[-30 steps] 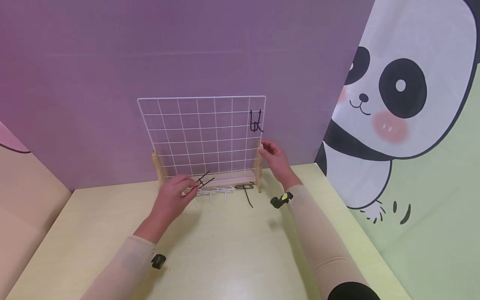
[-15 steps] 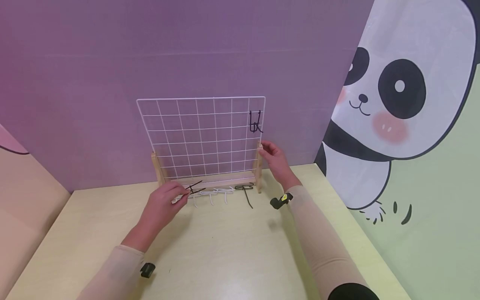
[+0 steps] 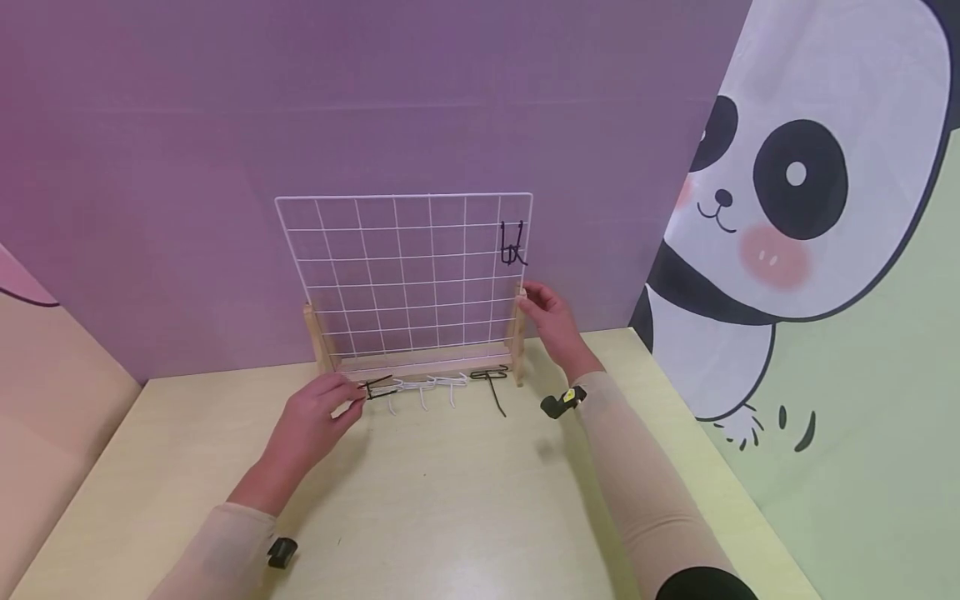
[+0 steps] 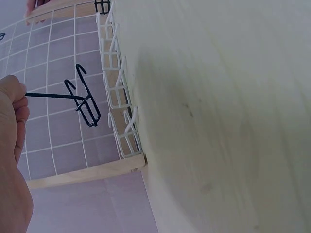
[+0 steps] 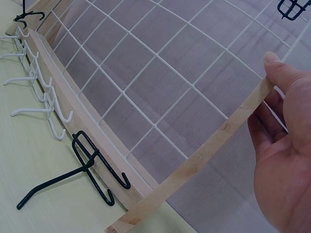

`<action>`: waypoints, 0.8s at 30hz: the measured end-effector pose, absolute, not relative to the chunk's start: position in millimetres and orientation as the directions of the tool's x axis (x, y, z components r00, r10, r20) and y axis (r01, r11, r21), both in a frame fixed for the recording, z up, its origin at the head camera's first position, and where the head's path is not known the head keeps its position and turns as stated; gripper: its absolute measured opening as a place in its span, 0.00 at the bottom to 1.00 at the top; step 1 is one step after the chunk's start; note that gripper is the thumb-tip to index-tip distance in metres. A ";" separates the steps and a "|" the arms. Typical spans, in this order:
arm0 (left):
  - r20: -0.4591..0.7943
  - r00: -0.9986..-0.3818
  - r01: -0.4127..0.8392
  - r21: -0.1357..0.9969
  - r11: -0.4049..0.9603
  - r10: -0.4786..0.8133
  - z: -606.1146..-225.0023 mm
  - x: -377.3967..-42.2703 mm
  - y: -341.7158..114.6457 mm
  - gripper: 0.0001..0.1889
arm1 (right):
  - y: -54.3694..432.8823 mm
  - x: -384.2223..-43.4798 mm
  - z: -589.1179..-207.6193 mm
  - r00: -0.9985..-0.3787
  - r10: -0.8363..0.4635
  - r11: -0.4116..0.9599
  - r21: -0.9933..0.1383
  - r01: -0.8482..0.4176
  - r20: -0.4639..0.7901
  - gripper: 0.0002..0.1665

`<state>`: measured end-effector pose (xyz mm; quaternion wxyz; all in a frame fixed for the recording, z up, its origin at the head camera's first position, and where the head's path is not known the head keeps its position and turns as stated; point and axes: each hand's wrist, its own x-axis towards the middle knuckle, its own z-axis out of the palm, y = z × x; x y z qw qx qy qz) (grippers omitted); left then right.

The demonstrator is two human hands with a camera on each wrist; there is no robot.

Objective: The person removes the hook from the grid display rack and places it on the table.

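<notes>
My left hand (image 3: pixel 311 425) pinches a black wire hook (image 4: pixel 53 95) by the end of its long prong. In the left wrist view the hook's two bent tips and small frame point away from the fingers, in front of the grid. On the other side, my right hand (image 3: pixel 555 325) grips the right wooden post (image 5: pixel 194 162) of the stand, thumb on its near face and fingers behind. The stand holds a white wire grid panel (image 3: pixel 405 196) upright. Another black hook (image 3: pixel 511 254) hangs at the panel's upper right.
Several white wire hooks (image 5: pixel 34 110) lie in a row along the stand's base. At the right end of that row is a black hook (image 5: pixel 60 180) with its prong toward me. The pale table (image 3: pixel 450 517) meets a purple wall (image 3: pixel 405 100) behind the stand.
My left hand has moved left and down with the black hook, from before the grid's lower part to near the left end of the hook row. My right hand stays at the post.
</notes>
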<state>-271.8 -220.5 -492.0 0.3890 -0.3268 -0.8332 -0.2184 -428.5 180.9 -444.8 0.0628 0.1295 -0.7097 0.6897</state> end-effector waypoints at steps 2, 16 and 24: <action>0.785 -0.489 0.712 0.108 0.694 0.380 -492.3 -271.1 -222.0 0.15 | 180.7 -428.6 -444.8 -0.958 -0.094 0.010 -0.962 -0.273 0.271 0.23; 0.768 -0.483 0.714 0.068 0.697 0.421 -497.9 -269.4 -228.8 0.15 | 180.2 -428.9 -445.4 -0.955 -0.092 0.000 -0.960 -0.282 0.280 0.23; 0.760 -0.487 0.703 0.048 0.710 0.431 -500.4 -266.9 -229.7 0.15 | 180.0 -428.1 -445.2 -0.955 -0.088 -0.003 -0.959 -0.284 0.283 0.23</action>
